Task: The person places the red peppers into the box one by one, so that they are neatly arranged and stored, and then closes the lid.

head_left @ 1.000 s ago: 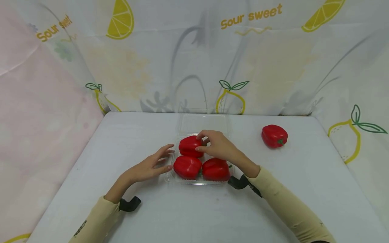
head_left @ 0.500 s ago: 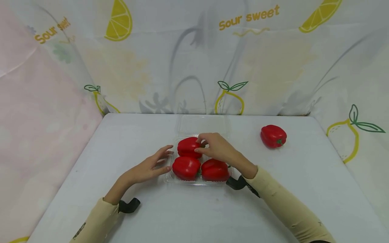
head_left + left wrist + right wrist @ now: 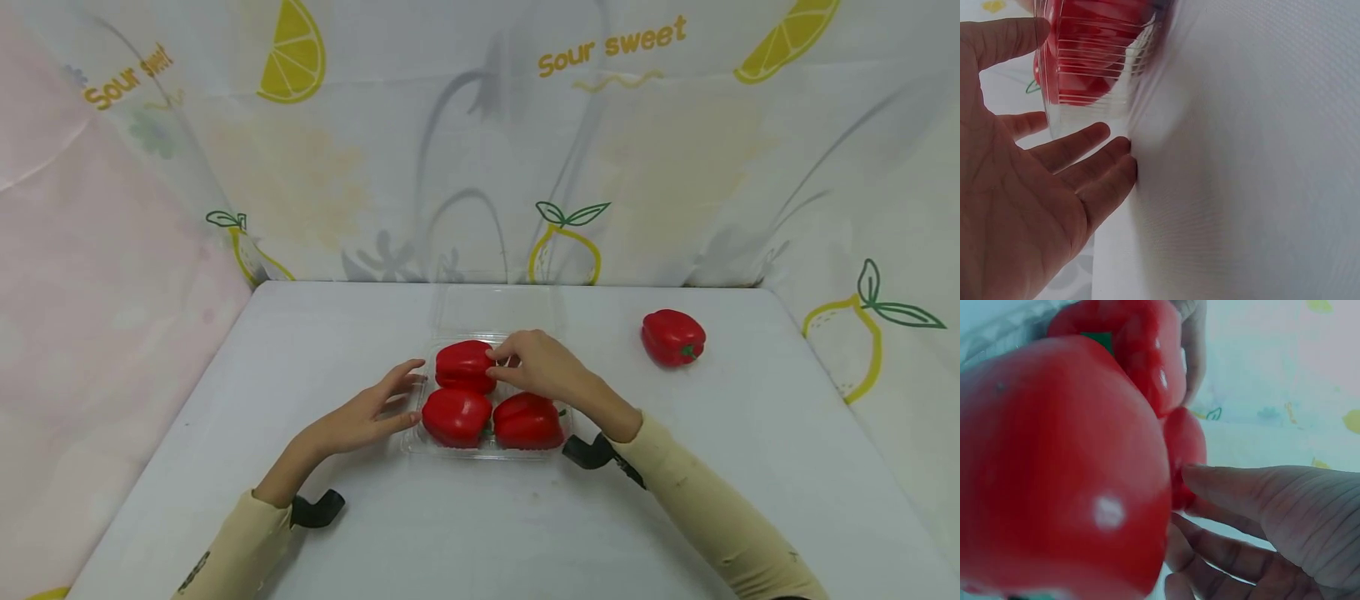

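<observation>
Three red bell peppers sit in a clear plastic clamshell box [image 3: 487, 457]: a back pepper [image 3: 461, 367], a front left pepper [image 3: 456, 418] and a front right pepper [image 3: 527, 421]. My right hand [image 3: 543, 362] reaches over the box and pinches the stem end of the back pepper between thumb and fingertips. Up close in the right wrist view, the front right pepper [image 3: 1066, 481] hides much of the box. Beside the box's left wall is my left hand [image 3: 360, 417], fingers spread and nearly straight. Its thumb [image 3: 1016, 40] lies at the rim in the left wrist view.
The box's transparent lid [image 3: 498, 308] lies folded back towards the rear edge of the white table [image 3: 480, 533]. Another red bell pepper [image 3: 672, 337] rests alone at the back right. A lemon-print cloth [image 3: 405, 150] stands behind the table.
My right fingertips have drawn closer together at the back pepper's stem end, and that hand has shifted slightly right. My left hand and the peppers hold their places.
</observation>
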A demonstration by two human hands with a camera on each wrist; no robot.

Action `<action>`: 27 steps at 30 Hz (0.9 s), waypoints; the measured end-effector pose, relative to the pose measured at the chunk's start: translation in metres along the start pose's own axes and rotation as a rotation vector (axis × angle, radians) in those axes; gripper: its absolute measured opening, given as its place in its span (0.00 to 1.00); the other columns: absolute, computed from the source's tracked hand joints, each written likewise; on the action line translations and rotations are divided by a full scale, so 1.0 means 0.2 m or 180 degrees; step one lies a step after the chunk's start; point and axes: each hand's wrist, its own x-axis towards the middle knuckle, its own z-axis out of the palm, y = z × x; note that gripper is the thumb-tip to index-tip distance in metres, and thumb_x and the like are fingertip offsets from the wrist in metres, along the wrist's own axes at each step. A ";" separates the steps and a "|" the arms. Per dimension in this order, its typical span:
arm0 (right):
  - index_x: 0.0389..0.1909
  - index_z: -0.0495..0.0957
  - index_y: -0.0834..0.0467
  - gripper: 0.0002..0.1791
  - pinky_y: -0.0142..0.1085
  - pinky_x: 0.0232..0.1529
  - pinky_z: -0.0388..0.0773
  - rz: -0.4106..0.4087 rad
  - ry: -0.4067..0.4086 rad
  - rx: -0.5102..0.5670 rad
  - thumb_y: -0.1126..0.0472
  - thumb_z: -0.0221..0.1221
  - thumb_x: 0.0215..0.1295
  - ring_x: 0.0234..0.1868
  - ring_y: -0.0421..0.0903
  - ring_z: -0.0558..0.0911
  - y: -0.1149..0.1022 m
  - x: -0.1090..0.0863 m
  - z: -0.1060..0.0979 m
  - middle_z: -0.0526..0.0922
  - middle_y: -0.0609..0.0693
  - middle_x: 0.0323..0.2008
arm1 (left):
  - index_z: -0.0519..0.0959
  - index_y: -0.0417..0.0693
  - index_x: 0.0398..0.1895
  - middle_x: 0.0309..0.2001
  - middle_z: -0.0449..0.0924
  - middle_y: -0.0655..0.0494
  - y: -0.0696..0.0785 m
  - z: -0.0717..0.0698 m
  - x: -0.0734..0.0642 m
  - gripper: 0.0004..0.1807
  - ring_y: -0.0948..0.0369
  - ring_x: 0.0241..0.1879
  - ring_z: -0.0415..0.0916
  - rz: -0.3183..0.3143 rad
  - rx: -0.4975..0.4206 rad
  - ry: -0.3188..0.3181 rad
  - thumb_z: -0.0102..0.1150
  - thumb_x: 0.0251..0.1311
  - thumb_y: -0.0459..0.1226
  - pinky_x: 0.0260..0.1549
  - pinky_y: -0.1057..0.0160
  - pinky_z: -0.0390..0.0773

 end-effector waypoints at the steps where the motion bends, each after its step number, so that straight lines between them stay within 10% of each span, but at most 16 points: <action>1: 0.55 0.82 0.60 0.19 0.29 0.31 0.79 -0.0003 -0.0033 0.0009 0.60 0.66 0.63 0.35 0.43 0.79 0.01 0.00 0.00 0.87 0.49 0.40 | 0.48 0.62 0.77 0.71 0.62 0.48 0.00 0.00 0.00 0.42 0.44 0.69 0.61 0.0001 0.0000 0.0002 0.59 0.65 0.49 0.60 0.43 0.70; 27: 0.58 0.80 0.58 0.21 0.34 0.38 0.82 -0.0192 -0.0055 0.0307 0.60 0.65 0.64 0.38 0.45 0.81 0.08 -0.04 -0.07 0.84 0.48 0.37 | 0.48 0.59 0.77 0.71 0.61 0.49 0.01 0.00 -0.01 0.42 0.45 0.69 0.60 -0.0052 0.0000 -0.0010 0.59 0.66 0.49 0.61 0.42 0.68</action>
